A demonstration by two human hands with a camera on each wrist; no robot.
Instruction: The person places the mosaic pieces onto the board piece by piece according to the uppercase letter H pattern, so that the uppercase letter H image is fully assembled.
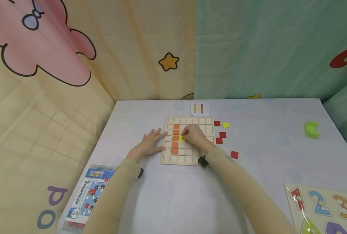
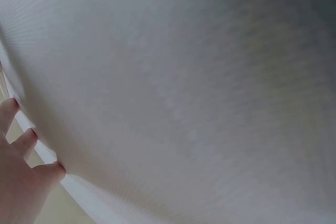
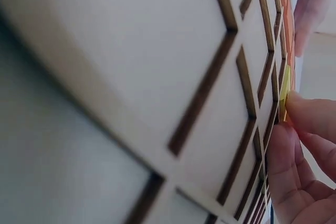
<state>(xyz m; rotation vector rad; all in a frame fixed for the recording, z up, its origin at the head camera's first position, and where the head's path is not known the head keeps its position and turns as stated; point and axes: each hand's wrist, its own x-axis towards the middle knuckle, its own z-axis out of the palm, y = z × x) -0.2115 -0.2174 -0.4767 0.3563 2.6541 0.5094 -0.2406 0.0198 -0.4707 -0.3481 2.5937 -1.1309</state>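
Fingertips [image 3: 300,106] of the right hand [image 1: 194,135] pinch a yellow tile [image 1: 181,138], which juts leftward beside the orange tiles [image 1: 175,138].

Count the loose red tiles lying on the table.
4, all right of the grid board: one red tile by its upper right corner, two close together lower down, one near the right sleeve. That arm may hide others.

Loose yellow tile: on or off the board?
Off: head view shows the loose yellow tile on the table, right of the board.
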